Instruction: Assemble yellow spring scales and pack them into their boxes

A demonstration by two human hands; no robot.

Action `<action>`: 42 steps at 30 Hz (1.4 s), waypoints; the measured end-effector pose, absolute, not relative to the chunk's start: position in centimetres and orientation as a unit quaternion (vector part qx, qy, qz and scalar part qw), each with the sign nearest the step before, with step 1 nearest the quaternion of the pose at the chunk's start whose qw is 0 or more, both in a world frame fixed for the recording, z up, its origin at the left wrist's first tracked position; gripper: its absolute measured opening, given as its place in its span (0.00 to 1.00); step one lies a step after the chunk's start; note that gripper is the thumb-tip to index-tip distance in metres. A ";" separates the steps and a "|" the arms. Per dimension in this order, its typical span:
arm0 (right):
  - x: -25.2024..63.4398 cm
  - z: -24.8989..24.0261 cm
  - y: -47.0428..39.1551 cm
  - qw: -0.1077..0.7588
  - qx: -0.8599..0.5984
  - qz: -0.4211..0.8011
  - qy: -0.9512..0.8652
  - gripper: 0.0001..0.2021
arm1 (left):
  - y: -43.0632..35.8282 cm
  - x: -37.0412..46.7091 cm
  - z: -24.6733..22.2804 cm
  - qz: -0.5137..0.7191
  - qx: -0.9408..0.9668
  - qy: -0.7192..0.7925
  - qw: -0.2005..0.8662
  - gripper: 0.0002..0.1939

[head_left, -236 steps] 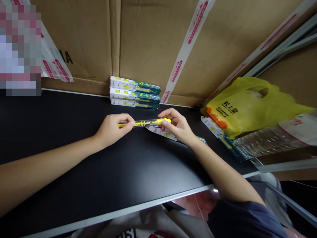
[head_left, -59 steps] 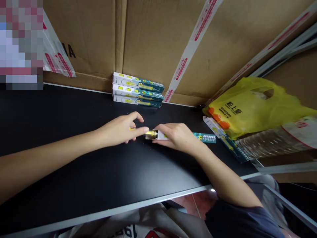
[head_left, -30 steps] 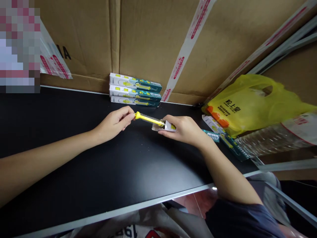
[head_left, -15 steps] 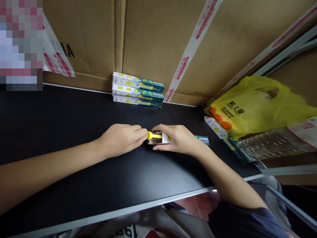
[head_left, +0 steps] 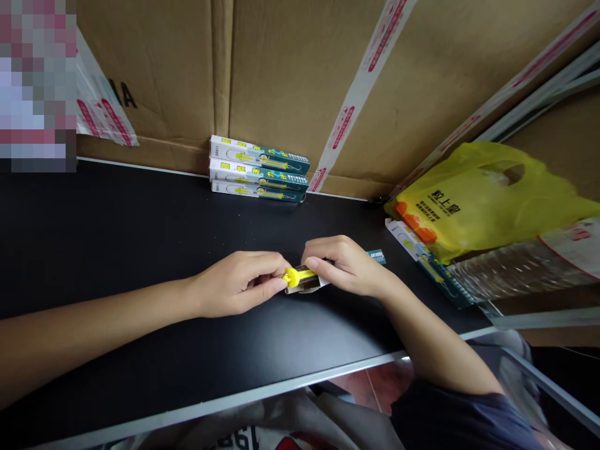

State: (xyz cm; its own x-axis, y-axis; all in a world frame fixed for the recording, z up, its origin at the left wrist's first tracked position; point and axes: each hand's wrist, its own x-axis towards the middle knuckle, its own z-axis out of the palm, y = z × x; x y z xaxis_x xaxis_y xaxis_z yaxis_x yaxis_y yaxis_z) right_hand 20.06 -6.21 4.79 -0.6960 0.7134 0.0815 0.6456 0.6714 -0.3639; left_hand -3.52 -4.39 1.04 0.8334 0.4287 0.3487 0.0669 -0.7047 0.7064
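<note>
My left hand pinches the ring end of a yellow spring scale. The scale's yellow body runs into the open end of a long, narrow cardboard box. Wrapped around that box is my right hand, its thumb on top near the opening. The box's torn-looking flap and brown inside show between the two hands, and its teal far end sticks out beyond my right hand. The rest of the scale is hidden by the box and my fingers.
Several similar printed boxes are stacked against a large taped carton at the back. To the right, another such box lies beside a yellow plastic bag and a clear ribbed container. The black tabletop has a pale front edge.
Both hands have shifted slightly, and the box has tilted. My right thumb now lies on top near the opening, and the scale's yellow end is turned more toward me.
</note>
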 end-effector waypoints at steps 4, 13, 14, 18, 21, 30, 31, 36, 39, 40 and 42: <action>19.8 4.5 -6.0 0.101 -0.383 0.144 -0.907 0.23 | -4.3 -3.5 0.5 0.185 0.927 0.125 0.301 0.12; 18.5 3.3 -6.5 0.082 -0.459 0.011 -0.885 0.19 | -4.2 -3.2 -0.4 0.161 0.967 0.162 0.113 0.09; 18.4 3.2 -6.6 0.075 -0.460 -0.017 -0.885 0.18 | -4.2 -3.1 -0.6 0.151 0.969 0.170 0.096 0.09; 17.8 2.8 -7.0 0.062 -0.460 -0.079 -0.882 0.18 | -4.7 -2.8 -0.8 0.120 0.969 0.207 0.058 0.10; 17.2 2.3 -7.2 0.068 -0.464 -0.099 -0.878 0.18 | -5.1 -2.7 -0.7 0.100 0.967 0.228 0.060 0.10; 17.8 2.6 -6.5 0.098 -0.469 0.047 -0.876 0.20 | -4.4 -2.8 0.1 0.075 0.944 0.314 0.074 0.16; 18.4 3.1 -6.3 0.096 -0.465 0.070 -0.878 0.19 | -4.0 -2.9 0.1 0.079 0.938 0.330 0.073 0.16; 20.8 4.3 -5.2 0.027 -0.462 0.093 -0.882 0.23 | -2.4 -3.5 -0.1 0.117 0.925 0.354 0.069 0.15; 21.3 3.9 -4.7 0.022 -0.432 0.112 -0.895 0.17 | -2.0 -3.7 -0.2 0.114 0.930 0.346 0.041 0.15; 21.3 3.8 -4.6 0.026 -0.423 0.121 -0.897 0.17 | -1.9 -3.7 -0.2 0.106 0.934 0.340 0.024 0.15; 21.2 3.6 -4.6 0.035 -0.415 0.130 -0.900 0.18 | -1.8 -3.8 -0.3 0.088 0.942 0.322 -0.011 0.14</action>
